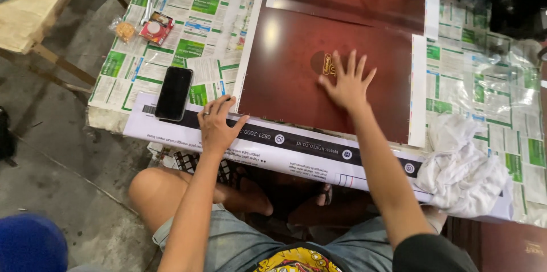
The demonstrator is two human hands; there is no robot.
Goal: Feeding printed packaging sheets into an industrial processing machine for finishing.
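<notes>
While the right hand [348, 83] lies flat, fingers spread, on the dark red sheet [296, 72], the left hand [217, 125] rests open on its white edge strip [296, 149] beside a black phone [174, 93].

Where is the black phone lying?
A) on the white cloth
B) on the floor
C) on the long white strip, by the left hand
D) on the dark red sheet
C: the black phone lies with its lower end on the long white strip, just left of the left hand, off the dark red sheet.
</notes>
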